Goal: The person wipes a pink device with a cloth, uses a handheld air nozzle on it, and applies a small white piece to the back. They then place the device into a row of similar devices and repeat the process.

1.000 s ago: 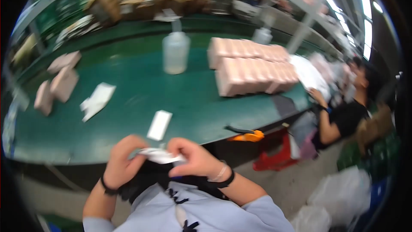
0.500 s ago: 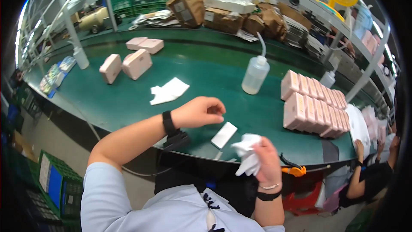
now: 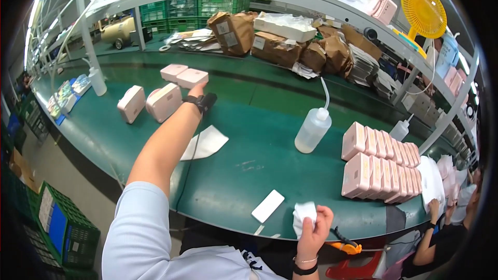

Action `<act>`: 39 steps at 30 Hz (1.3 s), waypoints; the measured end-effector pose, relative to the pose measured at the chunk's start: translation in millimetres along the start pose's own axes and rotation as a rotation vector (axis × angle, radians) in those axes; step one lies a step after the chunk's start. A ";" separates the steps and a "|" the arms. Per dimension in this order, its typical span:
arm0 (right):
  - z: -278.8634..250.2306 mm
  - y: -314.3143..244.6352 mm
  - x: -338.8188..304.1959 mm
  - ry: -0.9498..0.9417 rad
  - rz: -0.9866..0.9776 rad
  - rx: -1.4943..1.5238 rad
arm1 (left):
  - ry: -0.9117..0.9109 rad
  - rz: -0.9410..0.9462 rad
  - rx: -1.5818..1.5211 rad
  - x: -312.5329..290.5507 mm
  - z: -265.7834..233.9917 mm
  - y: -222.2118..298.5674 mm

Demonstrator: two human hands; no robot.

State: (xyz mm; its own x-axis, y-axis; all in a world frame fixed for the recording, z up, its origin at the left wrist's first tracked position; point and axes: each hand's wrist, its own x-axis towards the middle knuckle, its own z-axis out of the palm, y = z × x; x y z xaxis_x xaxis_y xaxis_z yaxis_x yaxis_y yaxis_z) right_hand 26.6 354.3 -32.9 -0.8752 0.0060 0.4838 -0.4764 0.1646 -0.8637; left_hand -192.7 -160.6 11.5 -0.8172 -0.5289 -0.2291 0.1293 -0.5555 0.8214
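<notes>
The left hand [image 3: 197, 90] is stretched out over the green counter [image 3: 244, 176], at the near side of a pale pink, round-cornered, box-shaped case [image 3: 191, 77], apparently of hard plastic; its fingers are mostly hidden, so I cannot tell whether they grasp the case or merely touch it. The right hand [image 3: 319, 224], by the counter's front edge, pinches a crumpled white cloth or tissue [image 3: 304, 217] between thumb and fingers. This wad looks light, limp and easily creased, so a gentle pinch on a gathered fold should suffice. The case lies flat just beside a matching pink case [image 3: 173, 71]; it is probably light and stiff, with smooth walls that could slip under damp fingertips and a finish that may scuff. The surest hold is likely across two opposite side walls rather than on one rounded corner. In front of that pair, two similar pink cases [image 3: 165, 102] stand on edge. Nearer, a flat white sheet of cloth or paper [image 3: 210, 141] lies partly hidden by the left forearm. A thin white rectangular block [image 3: 268, 206] lies near the right hand; beyond it stands a translucent plastic squeeze bottle [image 3: 313, 130], and farther right, two close-packed rows of upright pink cases [image 3: 358, 176].
</notes>
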 end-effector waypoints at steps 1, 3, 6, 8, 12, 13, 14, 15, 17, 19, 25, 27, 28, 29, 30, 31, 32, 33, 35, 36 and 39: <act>4.1 -0.2 1.4 -0.009 -0.039 -0.041 | 0.120 0.047 -0.006 27.9 -10.6 -1.6; 6.2 -3.2 0.8 0.022 -0.069 -0.048 | 0.225 0.097 -0.005 55.0 -8.9 8.0; 9.4 -8.0 8.9 0.069 -0.108 -0.085 | 0.385 -0.009 -0.247 79.8 9.2 10.4; 4.4 -18.4 16.9 -0.034 -0.128 -0.165 | 0.332 -0.076 -0.149 79.2 25.0 6.8; -3.7 -22.2 14.6 -0.109 -0.034 -0.128 | 0.344 -0.205 -0.157 71.6 32.7 8.4; -2.8 -21.3 13.8 -0.111 0.021 -0.095 | 0.355 -0.257 -0.180 69.3 33.9 11.5; 0.2 -21.9 13.4 -0.129 0.017 -0.071 | 0.374 -0.234 -0.181 71.2 21.2 16.8; 2.3 -21.9 13.5 -0.141 -0.025 -0.076 | 0.374 -0.186 -0.244 73.5 7.7 20.7; 1.8 -20.6 12.3 -0.153 -0.100 -0.103 | 0.386 -0.131 -0.302 64.1 -2.4 25.0; -3.4 -6.5 5.5 -0.157 -0.074 -0.074 | 0.334 -0.087 -0.097 42.8 7.0 21.8; -10.4 2.0 3.0 -0.159 0.088 0.057 | 0.105 -0.046 0.374 -67.7 -43.8 51.2; -7.8 0.0 5.1 -0.142 0.065 0.077 | 0.060 0.083 0.601 -115.1 -52.1 63.9; -7.1 0.0 5.6 -0.121 0.039 0.076 | 0.067 0.176 0.772 -132.8 -49.4 66.5; -7.0 -1.5 3.6 -0.106 0.012 0.080 | 0.081 0.272 0.942 -153.0 -50.4 70.8; -8.2 -0.7 1.7 -0.104 0.017 0.085 | 0.088 0.369 1.108 -164.8 -52.2 68.6; -9.8 -0.1 -0.6 -0.120 0.009 0.076 | 0.086 0.368 1.114 -173.7 -57.5 62.1; -9.7 1.6 0.5 -0.132 -0.008 0.068 | 0.095 0.579 1.291 -179.4 -62.5 56.6; -10.1 2.8 1.9 -0.143 -0.026 0.060 | 0.104 0.797 1.460 -182.9 -67.4 51.8; -11.4 0.9 2.4 -0.151 -0.045 0.056 | 0.113 1.026 1.627 -182.0 -77.8 53.0; -12.1 -0.4 2.6 -0.166 -0.063 0.048 | 0.164 1.011 1.655 -176.5 -84.8 53.6; -13.9 -1.9 0.1 -0.166 -0.073 0.045 | 0.256 0.969 1.709 -174.9 -91.9 55.9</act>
State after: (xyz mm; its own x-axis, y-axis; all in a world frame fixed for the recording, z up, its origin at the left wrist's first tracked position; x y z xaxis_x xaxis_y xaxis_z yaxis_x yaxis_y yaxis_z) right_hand 28.6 367.7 -29.2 -0.8381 -0.1678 0.5191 -0.5395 0.1146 -0.8341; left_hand 9.0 -158.1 49.5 -0.7116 -0.3726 0.5956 -0.3033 0.9276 0.2180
